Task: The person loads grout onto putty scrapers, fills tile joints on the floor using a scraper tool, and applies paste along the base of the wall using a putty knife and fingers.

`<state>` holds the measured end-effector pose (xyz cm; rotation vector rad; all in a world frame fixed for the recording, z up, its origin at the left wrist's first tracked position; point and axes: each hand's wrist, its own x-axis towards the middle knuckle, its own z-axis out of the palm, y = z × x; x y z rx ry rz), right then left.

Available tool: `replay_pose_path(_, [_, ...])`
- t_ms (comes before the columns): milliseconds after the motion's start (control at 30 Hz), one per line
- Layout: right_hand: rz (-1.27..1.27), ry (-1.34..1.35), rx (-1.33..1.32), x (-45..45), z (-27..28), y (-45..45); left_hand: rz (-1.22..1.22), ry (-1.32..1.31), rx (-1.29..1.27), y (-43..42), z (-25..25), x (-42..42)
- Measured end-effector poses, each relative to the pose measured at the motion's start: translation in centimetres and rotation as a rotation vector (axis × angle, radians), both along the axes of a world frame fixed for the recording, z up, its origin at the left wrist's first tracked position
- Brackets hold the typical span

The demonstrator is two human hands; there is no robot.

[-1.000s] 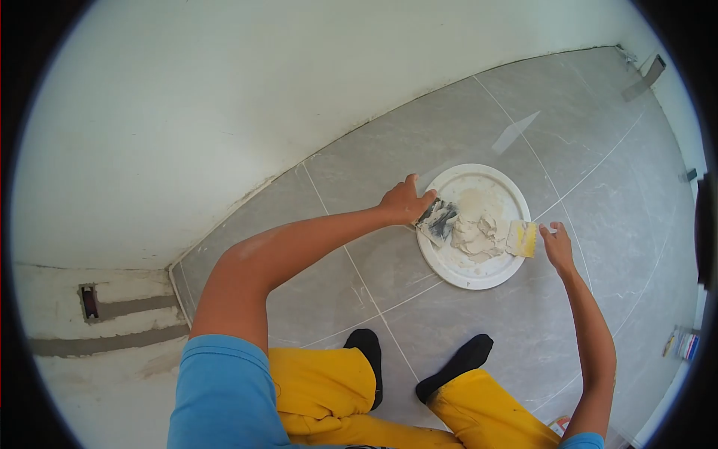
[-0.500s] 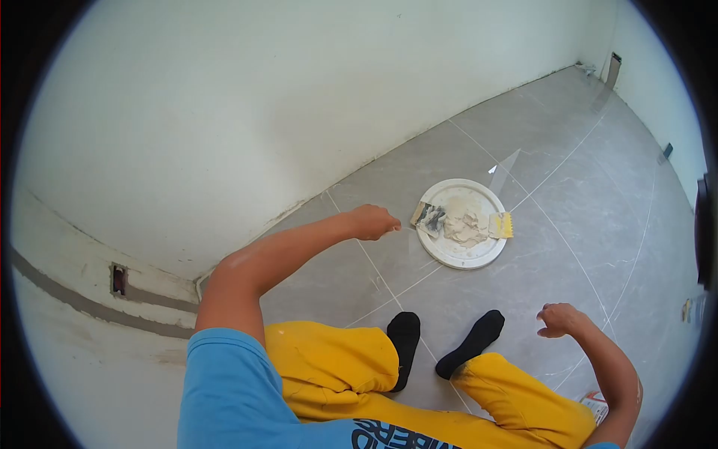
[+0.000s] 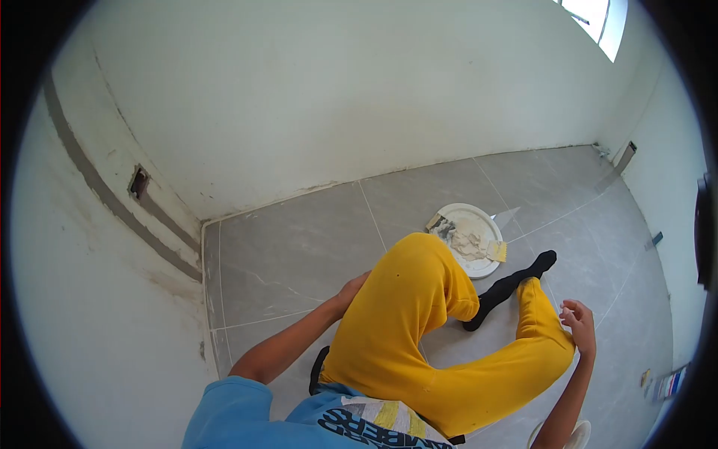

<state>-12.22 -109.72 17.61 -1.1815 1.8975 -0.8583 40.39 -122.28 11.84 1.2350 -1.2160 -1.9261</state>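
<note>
L hand (image 3: 353,289) half hidden by knee (image 3: 419,262), grip can't say; R hand (image 3: 580,327) empty, loosely curled. Paste (image 3: 470,244) dished out on white lid (image 3: 479,274), 1 o'clock; heap prob. mostly unspread.

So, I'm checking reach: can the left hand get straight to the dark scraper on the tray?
Probably not: the raised knee seems to stand between the left hand and the dark scraper, though going around looks possible.

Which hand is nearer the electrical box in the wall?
Left. Your left hand, partly hidden by your left leg, is below and right of the electrical box; your right hand is farther right, beside your right knee.
</note>
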Motion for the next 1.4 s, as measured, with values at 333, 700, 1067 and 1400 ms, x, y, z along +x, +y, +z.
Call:
replay_pose_path(333, [-0.453, 0.277, -0.440, 11.1, -10.8, 5.0, -0.139, -0.418, -0.133, 11.5, -1.5, 9.8])
replay_pose_path(700, [0.092, -0.107, 0.689, 16.3, -12.2, 27.3, -1.110, -0.779, 0.320, 11.8, 4.2, 11.1])
replay_pose_path(1067, [0.290, -0.706, 1.117, 35.9, -8.6, 36.8, -1.038, -0.780, 0.449, 15.6, 0.0, 12.4])
replay_pose_path(1400, [0.137, -0.816, 1.141, 37.0, -7.8, 33.6, -0.945, -0.857, 0.417, 14.8, 3.1, 11.7])
